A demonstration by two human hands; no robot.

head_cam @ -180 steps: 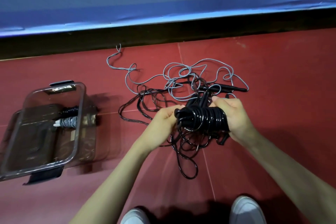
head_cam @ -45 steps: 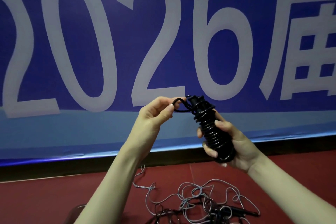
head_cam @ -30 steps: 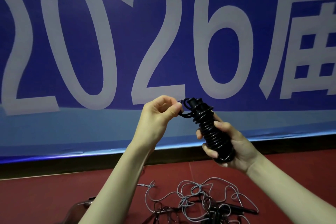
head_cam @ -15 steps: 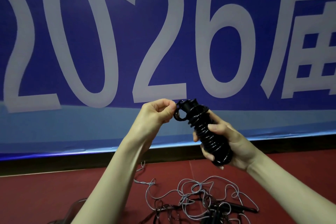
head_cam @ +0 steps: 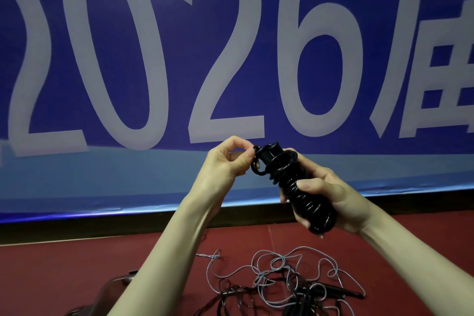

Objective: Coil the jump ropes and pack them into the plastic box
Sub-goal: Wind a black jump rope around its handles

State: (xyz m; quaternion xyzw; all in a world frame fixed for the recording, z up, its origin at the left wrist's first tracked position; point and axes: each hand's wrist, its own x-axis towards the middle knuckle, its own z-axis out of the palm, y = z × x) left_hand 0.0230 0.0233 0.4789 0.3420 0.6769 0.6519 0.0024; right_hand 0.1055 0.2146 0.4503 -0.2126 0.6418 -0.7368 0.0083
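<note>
The black jump rope (head_cam: 300, 187) is wound into 1 tight bundle and held up in the air, in front of the blue banner (head_cam: 230, 59). It tilts, with its top end toward 11 o'clock and its bottom end toward 5 o'clock. The right hand (head_cam: 331, 197) is wrapped around the lower part of the bundle, thumb across the front. The left hand (head_cam: 228, 161) is at 9 o'clock from the top of the bundle, and its thumb and finger pinch the small loose loop of rope (head_cam: 256, 168) that sticks out there. The 2 hands are close, with only the bundle top between them.

Below, at 6 o'clock, more rope lies in a messy pile on the red floor (head_cam: 64, 264). In it there is 1 grey rope (head_cam: 277, 267) in loose loops and some black rope (head_cam: 230, 297) mixed in; I cannot count the black pieces. A black handle (head_cam: 341, 292) pokes out of the pile toward 3 o'clock. The pile runs off the bottom edge of the view.

At 7 o'clock, behind the left arm, a bit of the clear plastic box (head_cam: 112, 290) shows, cut off by the bottom edge. There is bare floor between the box and the pile, and more to the far left. A dark strip (head_cam: 77, 228) runs where the floor meets the banner.
</note>
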